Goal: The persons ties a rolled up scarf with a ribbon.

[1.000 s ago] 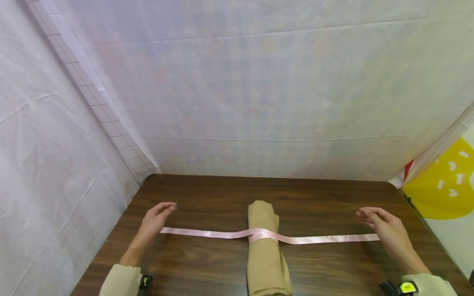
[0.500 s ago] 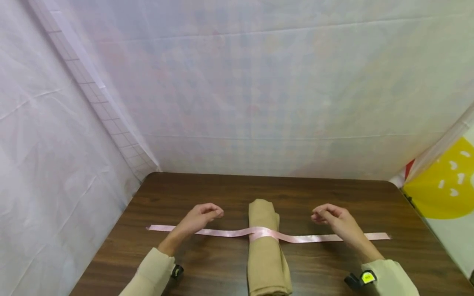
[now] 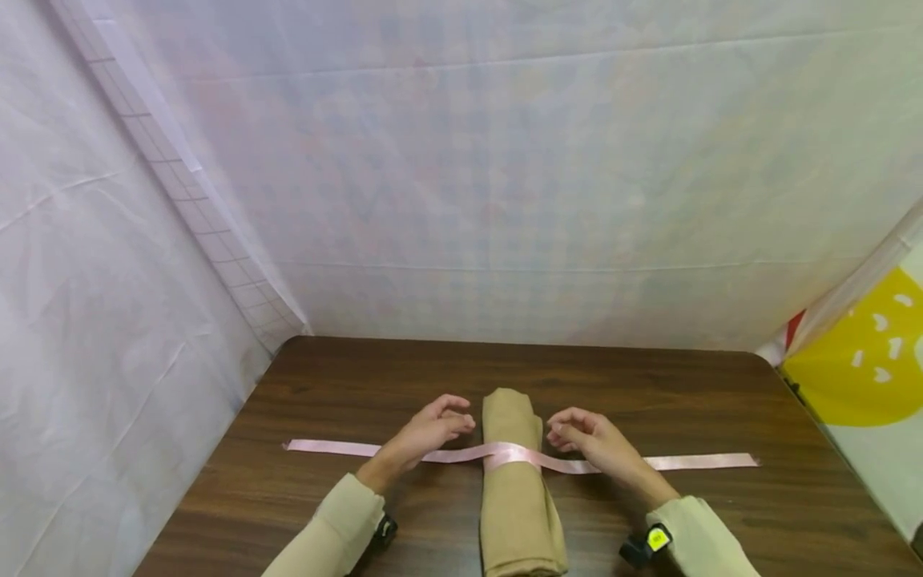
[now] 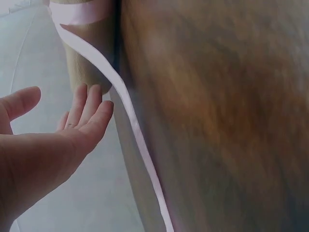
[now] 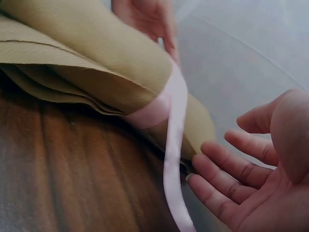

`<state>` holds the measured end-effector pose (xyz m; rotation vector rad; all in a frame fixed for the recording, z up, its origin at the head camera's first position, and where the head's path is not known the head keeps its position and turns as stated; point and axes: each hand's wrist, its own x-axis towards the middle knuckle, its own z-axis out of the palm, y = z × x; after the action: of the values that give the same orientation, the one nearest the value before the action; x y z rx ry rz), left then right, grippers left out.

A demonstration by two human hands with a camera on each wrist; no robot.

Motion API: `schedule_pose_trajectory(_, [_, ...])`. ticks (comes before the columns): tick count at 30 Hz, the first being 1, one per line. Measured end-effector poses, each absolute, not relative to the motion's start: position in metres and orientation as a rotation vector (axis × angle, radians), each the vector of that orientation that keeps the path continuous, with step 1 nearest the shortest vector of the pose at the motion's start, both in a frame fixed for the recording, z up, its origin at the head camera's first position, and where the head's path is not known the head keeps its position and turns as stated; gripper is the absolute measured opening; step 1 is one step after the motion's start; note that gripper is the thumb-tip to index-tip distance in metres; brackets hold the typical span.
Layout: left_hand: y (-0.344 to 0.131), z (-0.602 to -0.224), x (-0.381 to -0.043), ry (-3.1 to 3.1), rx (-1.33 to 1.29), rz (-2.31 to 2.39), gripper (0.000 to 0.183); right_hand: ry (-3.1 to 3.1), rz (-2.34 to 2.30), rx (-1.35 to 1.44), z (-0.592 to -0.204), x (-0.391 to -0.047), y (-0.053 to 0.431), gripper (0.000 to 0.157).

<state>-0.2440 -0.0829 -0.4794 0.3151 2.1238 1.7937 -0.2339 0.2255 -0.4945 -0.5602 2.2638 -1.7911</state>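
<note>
A tan cloth roll (image 3: 521, 513) lay lengthwise on the brown table (image 3: 360, 365), between the hands, a pink ribbon (image 3: 512, 454) banding it and trailing out to both sides. The left hand (image 3: 427, 431) and the right hand (image 3: 597, 442), fingers loosely bent and grasping nothing, were just beside it, whether the right fingertips touched it being unclear. The roll looked light, soft and likely to loosen, best held with both palms at its flanks by the band; the satiny ribbon seemed limp and slippery, best pinched near its ends.
</note>
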Motion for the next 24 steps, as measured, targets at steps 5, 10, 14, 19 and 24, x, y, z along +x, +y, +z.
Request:
schedule_pose_trajectory(5, [-0.075, -0.483, -0.241, 2.12, 0.312, 1.761, 0.045, 2.267, -1.776, -0.634, -0.499, -0.233, 0.216, 0.026])
schedule_pose_trajectory(10, [-0.071, -0.481, -0.237, 2.161, 0.281, 1.674, 0.049, 2.246, -1.752, -0.677, -0.502, -0.233, 0.213, 0.028])
schedule_pose_trajectory(14, [-0.071, -0.479, -0.236, 2.178, 0.285, 1.632, 0.047, 2.237, -1.737, -0.686, -0.503, -0.232, 0.212, 0.026])
schedule_pose_trajectory(19, [-0.073, -0.478, -0.237, 2.157, 0.304, 1.608, 0.038, 2.258, -1.724, -0.698, -0.503, -0.232, 0.212, 0.02])
schedule_pose_trajectory(24, [-0.074, -0.479, -0.237, 2.13, 0.349, 1.604, 0.029, 2.372, -1.617, -0.675, -0.501, -0.231, 0.212, 0.017])
